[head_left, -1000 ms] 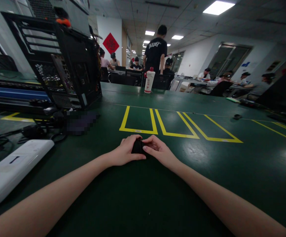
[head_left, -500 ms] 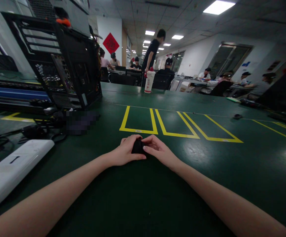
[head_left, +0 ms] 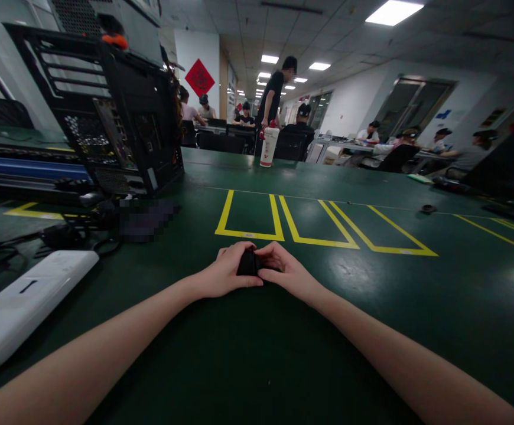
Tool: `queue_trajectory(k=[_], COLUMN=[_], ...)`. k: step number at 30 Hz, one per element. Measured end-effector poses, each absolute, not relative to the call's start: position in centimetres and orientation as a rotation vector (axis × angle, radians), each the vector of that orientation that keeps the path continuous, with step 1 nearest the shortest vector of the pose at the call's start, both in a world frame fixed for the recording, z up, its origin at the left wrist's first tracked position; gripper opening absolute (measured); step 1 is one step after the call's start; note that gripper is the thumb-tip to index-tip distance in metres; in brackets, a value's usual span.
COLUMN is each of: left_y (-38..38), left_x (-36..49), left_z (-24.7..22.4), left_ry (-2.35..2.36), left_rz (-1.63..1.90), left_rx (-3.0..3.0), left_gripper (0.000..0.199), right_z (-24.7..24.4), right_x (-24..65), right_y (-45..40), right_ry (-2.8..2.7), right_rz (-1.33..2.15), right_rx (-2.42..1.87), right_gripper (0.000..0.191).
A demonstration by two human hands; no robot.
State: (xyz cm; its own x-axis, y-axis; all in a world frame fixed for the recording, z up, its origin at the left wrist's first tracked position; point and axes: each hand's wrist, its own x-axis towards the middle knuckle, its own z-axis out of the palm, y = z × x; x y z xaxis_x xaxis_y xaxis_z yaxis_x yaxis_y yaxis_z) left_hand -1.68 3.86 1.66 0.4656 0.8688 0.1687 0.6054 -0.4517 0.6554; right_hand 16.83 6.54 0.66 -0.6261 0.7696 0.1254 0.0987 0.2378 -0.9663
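A small black object (head_left: 248, 264) is held low over the green table (head_left: 257, 354), between my two hands; its exact kind is hard to make out. My left hand (head_left: 227, 270) wraps it from the left, thumb along its near side and fingers over the far side. From the right, my right hand (head_left: 286, 273) pinches its right end with thumb and fingers. Parts of the object are covered by the fingers. Just beyond the hands lies a yellow tape outline (head_left: 250, 234) on the tabletop.
An open black computer case (head_left: 137, 130) stands at the left, with dark cables (head_left: 62, 233) before it. A white elongated device (head_left: 35, 301) lies near my left forearm. A white cup (head_left: 268, 147) stands at the far edge. Several people sit or stand beyond.
My right thumb has shifted slightly on the black object, and a little more of the object's right part shows. My left hand stays in place.
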Motion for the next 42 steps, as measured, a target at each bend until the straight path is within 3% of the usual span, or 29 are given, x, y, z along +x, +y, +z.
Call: queue_trajectory(k=[4, 14, 20, 30, 35, 42], left_y=[3.81, 3.75, 3.81, 3.81, 3.69, 3.7], left_x=[-1.67, -1.74, -1.66, -1.73, -1.71, -1.64], left_z=[1.73, 1.67, 1.57, 1.54, 1.83, 1.78], left_ry=[1.211, 1.213, 1.216, 1.201, 1.192, 1.215], left_rz=[0.673, 0.695, 0.695, 0.703, 0.699, 0.686], left_rx=[2.191, 2.211, 2.211, 2.2, 2.166, 2.179], left_gripper=[0.063, 0.061, 0.062, 0.06, 0.06, 0.06], right_z=[0.6, 0.76, 0.72, 0.88, 0.68, 0.76], right_x=[16.65, 16.81, 16.67, 16.84, 16.58, 16.63], right_y=[6.48, 6.46, 6.33, 6.38, 6.33, 6.36], right_ry=[-1.896, -1.952, -1.93, -1.943, -1.93, -1.972], right_rz=[1.39, 1.374, 1.346, 1.386, 1.341, 1.367], right_rx=[-0.842, -0.814, -0.844, -0.798, -0.86, -0.884], right_gripper=[0.019, 0.029, 0.019, 0.027, 0.018, 0.026])
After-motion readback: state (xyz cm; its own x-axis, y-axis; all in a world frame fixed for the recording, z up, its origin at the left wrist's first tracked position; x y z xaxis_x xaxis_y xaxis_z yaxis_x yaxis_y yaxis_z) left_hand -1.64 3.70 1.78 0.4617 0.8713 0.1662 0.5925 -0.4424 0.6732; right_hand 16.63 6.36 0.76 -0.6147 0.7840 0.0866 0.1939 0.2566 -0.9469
